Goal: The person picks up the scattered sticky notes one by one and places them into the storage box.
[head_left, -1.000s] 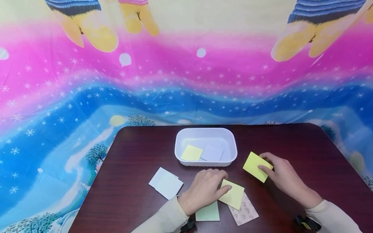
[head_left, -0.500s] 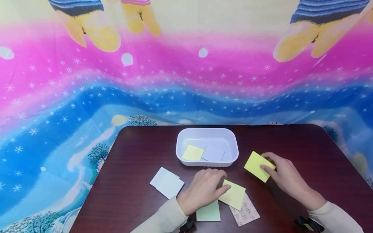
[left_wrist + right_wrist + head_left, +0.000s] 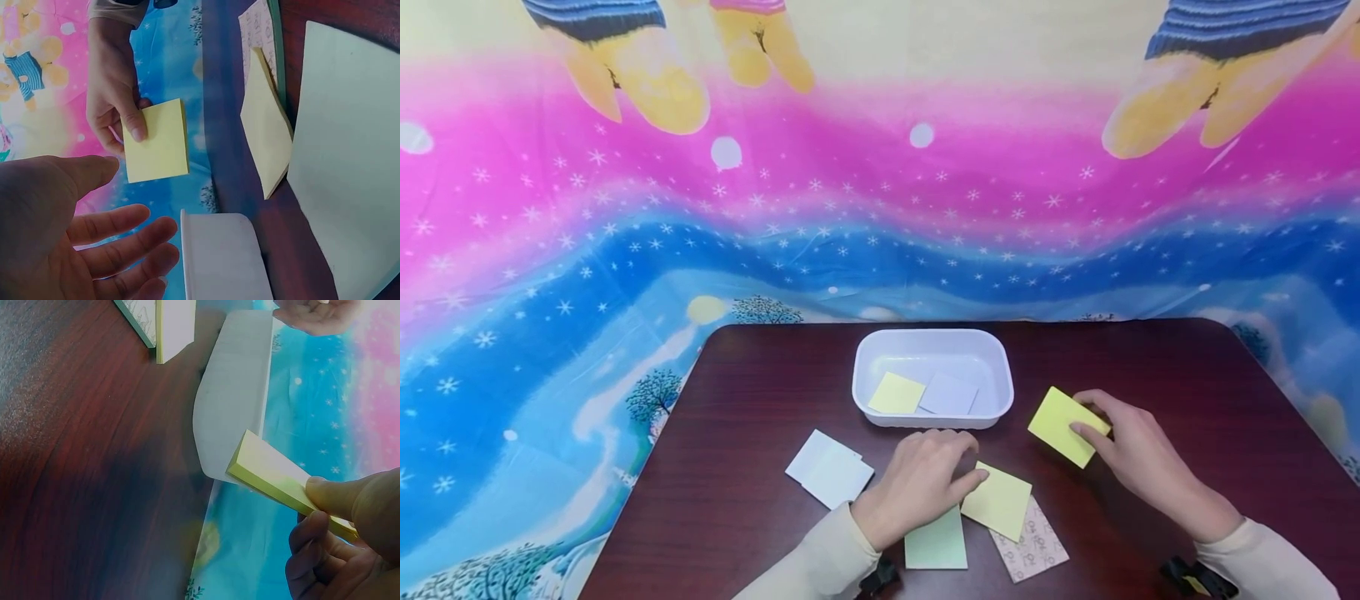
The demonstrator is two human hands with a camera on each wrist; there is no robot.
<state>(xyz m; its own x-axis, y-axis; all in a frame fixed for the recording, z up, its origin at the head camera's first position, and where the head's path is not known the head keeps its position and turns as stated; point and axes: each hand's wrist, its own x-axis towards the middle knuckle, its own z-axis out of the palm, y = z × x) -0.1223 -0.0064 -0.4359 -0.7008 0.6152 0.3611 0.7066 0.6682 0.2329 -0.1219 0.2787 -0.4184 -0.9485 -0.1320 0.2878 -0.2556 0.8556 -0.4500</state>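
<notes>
My right hand (image 3: 1138, 450) pinches a bright yellow sticky note pad (image 3: 1060, 425) between thumb and fingers, raised above the table to the right of the white tray. In the right wrist view the pad's thick edge (image 3: 272, 484) shows, thumb on top and fingers beneath. My left hand (image 3: 917, 483) hovers in front of the tray, fingers relaxed and holding nothing, as the left wrist view confirms. Its thumb overlaps the corner of a pale yellow pad (image 3: 1000, 504) in the head view. That pad lies partly over a pink patterned pad (image 3: 1032, 546). A light green pad (image 3: 938, 546) lies partly behind the left hand.
The white plastic tray (image 3: 932, 421) stands at the back of the dark wooden table (image 3: 730, 400). Inside it lie a yellow pad (image 3: 897, 393) and a pale lilac pad (image 3: 950, 393). Overlapping whitish pads (image 3: 829, 468) lie at left. A printed cloth (image 3: 880, 208) hangs behind.
My left hand has lifted slightly up and to the left, its thumb drawing back across the pale yellow pad. My right hand keeps its grip on the bright yellow pad, almost still.
</notes>
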